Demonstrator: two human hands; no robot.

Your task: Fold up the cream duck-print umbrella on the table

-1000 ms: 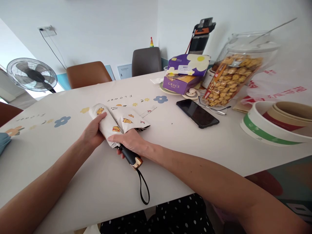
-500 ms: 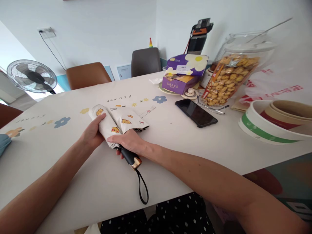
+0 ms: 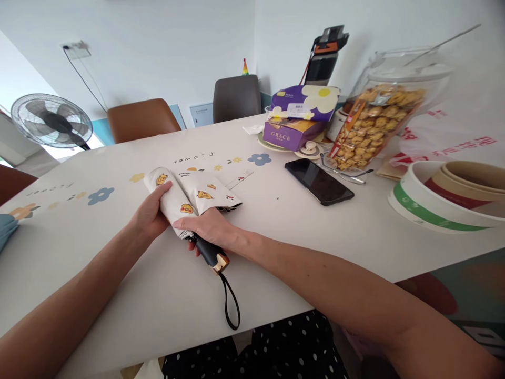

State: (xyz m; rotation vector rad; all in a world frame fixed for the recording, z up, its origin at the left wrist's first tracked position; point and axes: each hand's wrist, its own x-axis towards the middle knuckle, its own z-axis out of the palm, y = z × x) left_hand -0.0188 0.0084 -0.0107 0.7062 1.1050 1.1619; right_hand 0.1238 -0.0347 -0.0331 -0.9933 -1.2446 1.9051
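Observation:
A folding umbrella [image 3: 185,207] with white cloth and small yellow cartoon prints lies slantwise between my hands over the table. Its canopy is folded, with a loose flap spreading out to the right. My left hand [image 3: 153,210] grips the rolled cloth from the left side, thumb on top. Lower down, my right hand [image 3: 207,230] is wrapped around the cloth's lower end where it meets the black handle [image 3: 209,252]; some of its fingers are hidden underneath. The handle ends in a gold-coloured cap, and a black wrist strap [image 3: 232,305] hangs from it.
On the white table [image 3: 118,316], a black phone [image 3: 319,181] and glasses [image 3: 351,175] lie to the right. Behind them stand purple boxes [image 3: 282,134], a bottle [image 3: 321,66] and a snack jar [image 3: 374,123]. Paper bowls [image 3: 437,210] sit far right; a fan [image 3: 53,121] is left.
Both hands keep the same grip on the umbrella, which has hardly moved. The view has shifted very slightly.

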